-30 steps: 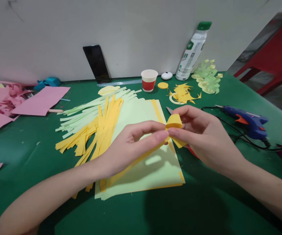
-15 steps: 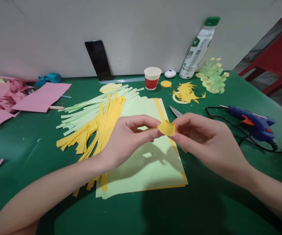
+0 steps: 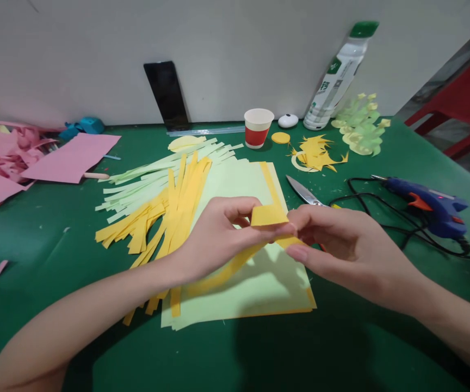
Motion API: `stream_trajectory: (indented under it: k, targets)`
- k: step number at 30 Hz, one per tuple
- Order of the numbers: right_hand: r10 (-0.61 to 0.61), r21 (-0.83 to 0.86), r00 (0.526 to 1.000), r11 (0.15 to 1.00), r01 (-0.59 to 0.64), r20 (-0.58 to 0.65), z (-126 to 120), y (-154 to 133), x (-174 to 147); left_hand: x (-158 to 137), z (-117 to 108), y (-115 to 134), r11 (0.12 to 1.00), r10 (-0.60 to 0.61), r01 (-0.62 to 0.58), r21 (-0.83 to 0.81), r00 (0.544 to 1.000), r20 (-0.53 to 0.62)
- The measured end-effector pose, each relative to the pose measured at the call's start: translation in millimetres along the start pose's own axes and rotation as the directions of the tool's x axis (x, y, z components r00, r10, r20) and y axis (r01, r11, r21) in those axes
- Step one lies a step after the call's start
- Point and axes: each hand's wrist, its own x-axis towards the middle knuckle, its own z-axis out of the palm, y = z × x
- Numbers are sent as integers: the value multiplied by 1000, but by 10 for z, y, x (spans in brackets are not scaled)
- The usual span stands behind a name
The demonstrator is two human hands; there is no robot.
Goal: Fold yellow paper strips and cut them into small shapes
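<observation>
Between my two hands, above the light green paper sheets point(image 3: 259, 283), is a yellow paper strip point(image 3: 270, 215), bent at its upper part. My left hand point(image 3: 227, 231) pinches it between thumb and fingers, and a long tail of the strip hangs below toward the lower left. The thumb and fingertips of my right hand point(image 3: 336, 245) are closed on the strip's right side. Left of the sheets lie a bunch of cut yellow strips point(image 3: 180, 207) and pale green strips point(image 3: 137, 190). Scissors point(image 3: 303, 190) lie just behind my right hand, their handles partly hidden.
A blue glue gun point(image 3: 426, 204) with a black cord lies at the right. Along the back stand a paper cup point(image 3: 258, 130), a leaning bottle point(image 3: 339, 79) and a phone point(image 3: 166, 95). Yellow cut-outs point(image 3: 319, 152) and a green paper piece point(image 3: 361, 125) lie back right; pink paper point(image 3: 74, 158) is left.
The yellow strip has been turned and re-gripped, with its long tail now showing below my hands. My right hand has dropped slightly, and more of the scissors shows. The view has shifted a little.
</observation>
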Motion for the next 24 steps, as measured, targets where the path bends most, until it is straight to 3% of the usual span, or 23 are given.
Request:
stream_trajectory:
  k: [7, 12, 17, 21, 24]
  targets:
    - [-46, 332, 997, 943, 20, 69, -51, 82, 7, 4, -17, 17, 997, -34, 35, -63, 999, 25]
    - [-41, 204, 999, 978, 47, -34, 4, 136, 63, -3, -4, -22, 996, 64, -60, -66, 996, 68]
    - [-27, 177, 996, 983, 41, -82, 55, 140, 73, -12, 10, -90, 969, 214, -228, 96, 968, 134]
    - [7, 198, 993, 980, 15, -114, 58, 132, 85, -17, 8, -98, 949, 186, -232, 212, 958, 218]
    - [47, 222, 993, 975, -22, -109, 52, 114, 91, -20, -3, -99, 948, 182, -243, 206, 943, 278]
